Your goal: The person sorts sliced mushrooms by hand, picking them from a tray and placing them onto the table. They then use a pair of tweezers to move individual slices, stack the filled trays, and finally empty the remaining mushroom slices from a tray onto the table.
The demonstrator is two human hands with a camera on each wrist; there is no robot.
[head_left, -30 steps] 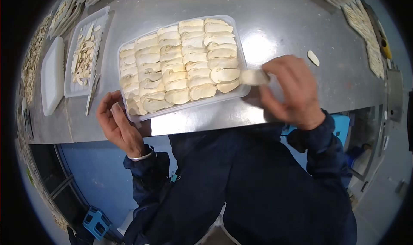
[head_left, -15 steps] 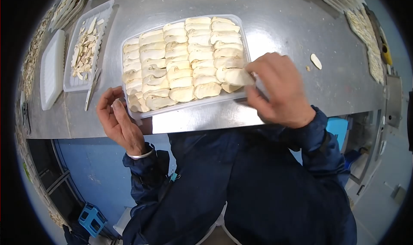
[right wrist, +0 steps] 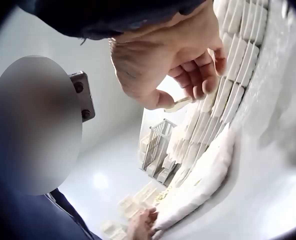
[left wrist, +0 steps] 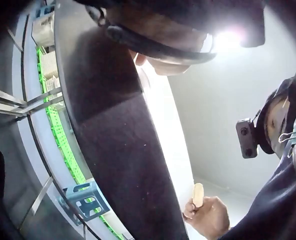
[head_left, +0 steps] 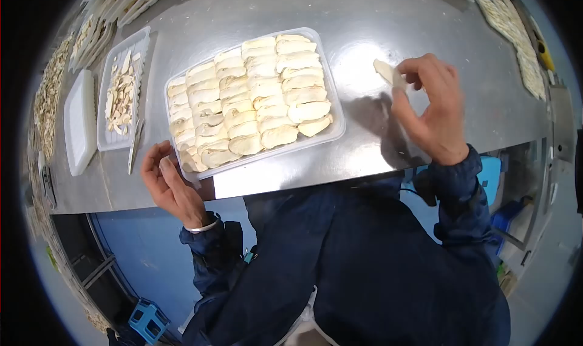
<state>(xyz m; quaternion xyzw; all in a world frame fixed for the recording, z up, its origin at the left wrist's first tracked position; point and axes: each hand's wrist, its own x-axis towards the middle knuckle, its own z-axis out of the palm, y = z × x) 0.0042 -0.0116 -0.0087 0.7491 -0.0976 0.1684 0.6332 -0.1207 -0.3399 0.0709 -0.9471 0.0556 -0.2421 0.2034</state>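
A clear plastic tray (head_left: 339, 122) holds pale mushroom slices (head_left: 246, 91) laid overlapping in several columns. To its right, my right hand (head_left: 432, 106) pinches one mushroom slice (head_left: 384, 71) between thumb and fingertips, apart from the tray. The right wrist view shows this slice (right wrist: 178, 104) nearly edge-on under the fingers; from the left wrist view it (left wrist: 198, 194) stands upright above the right hand (left wrist: 211, 218). My left hand (head_left: 173, 188) rests beside the tray's near left corner, fingers loosely bent, thumb close to the rim.
On the left, another tray (head_left: 144, 51) holds small mushroom pieces, with a knife (head_left: 134, 149) along its side and a white tray (head_left: 78, 124) beyond. Stacked trays (head_left: 121, 0) line the back left. More slices (head_left: 510, 36) lie at the right edge. A blue stool (head_left: 147, 322) stands below.
The right hand has left the tray's right column, where a slice now lies, and moved right holding another slice. The lone slice on the table no longer shows. The left hand stays by the corner.
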